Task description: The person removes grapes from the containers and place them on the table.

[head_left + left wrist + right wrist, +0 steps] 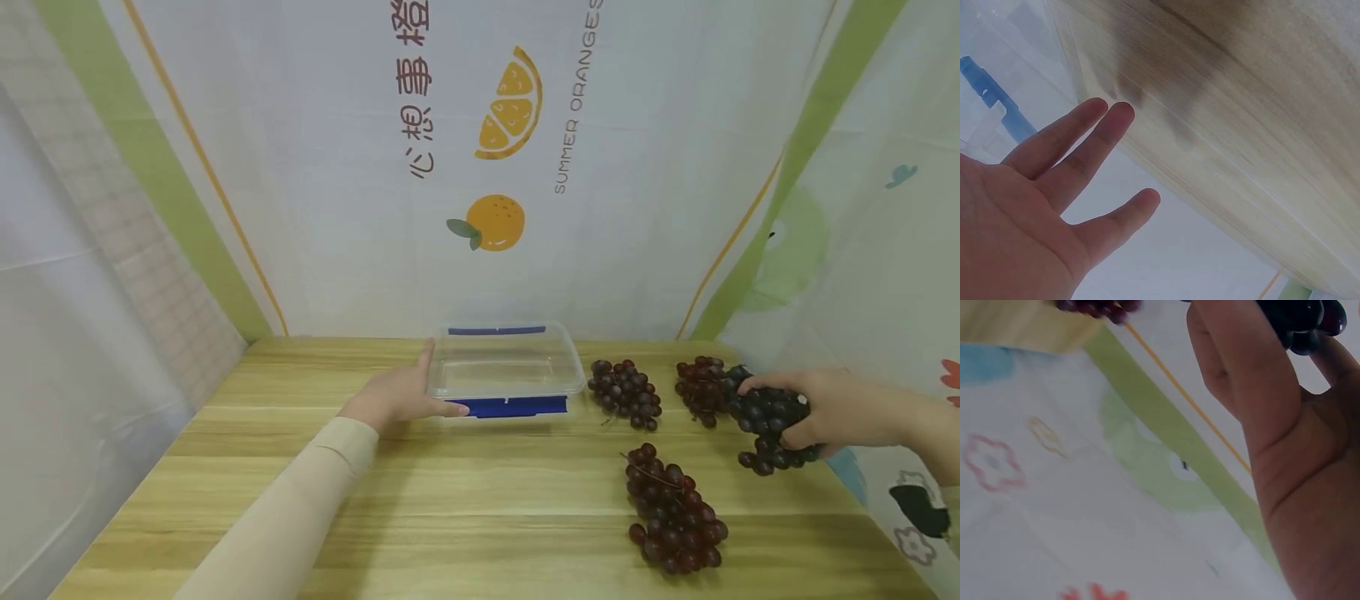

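Observation:
A clear plastic food container (pixel 495 375) with blue clip flaps stands at the back of the wooden table. At its left front corner is my left hand (pixel 401 396), the thumb by the front blue flap and a finger along the left side. In the left wrist view several fingers of the left hand (pixel 1079 156) stretch out straight. On the far right my right hand (pixel 832 408) grips a bunch of black grapes (pixel 772 412). Beyond it a bunch of dark red grapes (pixel 699 390) lies on the table, partly covered. The right wrist view shows only some of the held berries.
Another red bunch of grapes (pixel 626 393) lies just right of the container, and a larger bunch of grapes (pixel 675 517) nearer the front. Printed white cloth (pixel 337 208) hangs behind and at both sides of the wooden table (pixel 465 508).

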Motion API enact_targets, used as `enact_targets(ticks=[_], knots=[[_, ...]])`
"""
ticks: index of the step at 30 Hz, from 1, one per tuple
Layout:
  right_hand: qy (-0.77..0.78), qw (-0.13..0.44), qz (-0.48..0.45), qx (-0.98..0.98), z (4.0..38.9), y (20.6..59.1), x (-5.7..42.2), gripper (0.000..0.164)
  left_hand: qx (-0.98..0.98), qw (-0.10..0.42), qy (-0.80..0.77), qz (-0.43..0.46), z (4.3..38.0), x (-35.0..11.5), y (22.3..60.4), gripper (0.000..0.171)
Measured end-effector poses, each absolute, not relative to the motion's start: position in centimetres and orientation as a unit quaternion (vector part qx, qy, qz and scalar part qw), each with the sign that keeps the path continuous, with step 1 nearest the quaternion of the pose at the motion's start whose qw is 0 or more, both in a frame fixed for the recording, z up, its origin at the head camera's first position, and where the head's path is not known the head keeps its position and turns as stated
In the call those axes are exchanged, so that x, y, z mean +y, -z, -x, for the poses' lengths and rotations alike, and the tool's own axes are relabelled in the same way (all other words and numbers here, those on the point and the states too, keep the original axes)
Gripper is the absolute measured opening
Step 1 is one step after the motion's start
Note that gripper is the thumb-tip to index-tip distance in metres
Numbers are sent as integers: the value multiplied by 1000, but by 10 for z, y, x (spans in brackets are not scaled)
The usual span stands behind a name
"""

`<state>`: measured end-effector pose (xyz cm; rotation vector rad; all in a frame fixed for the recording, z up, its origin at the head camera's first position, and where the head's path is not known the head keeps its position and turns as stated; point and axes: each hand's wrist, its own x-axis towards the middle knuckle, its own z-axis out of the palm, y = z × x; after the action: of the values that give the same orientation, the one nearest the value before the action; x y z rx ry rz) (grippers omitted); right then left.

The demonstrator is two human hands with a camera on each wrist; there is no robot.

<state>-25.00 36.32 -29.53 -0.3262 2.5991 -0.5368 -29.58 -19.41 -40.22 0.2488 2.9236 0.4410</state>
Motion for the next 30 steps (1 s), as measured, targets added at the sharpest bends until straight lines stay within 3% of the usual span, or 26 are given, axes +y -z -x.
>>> enact_targets(ticks=[11, 30], knots=[[306, 299, 120, 896, 239, 345, 380, 89, 982, 86, -146, -83, 296, -193, 402, 148], [346, 357, 83, 864, 233, 365, 370, 87, 980, 91, -156, -79, 295, -193, 402, 147]])
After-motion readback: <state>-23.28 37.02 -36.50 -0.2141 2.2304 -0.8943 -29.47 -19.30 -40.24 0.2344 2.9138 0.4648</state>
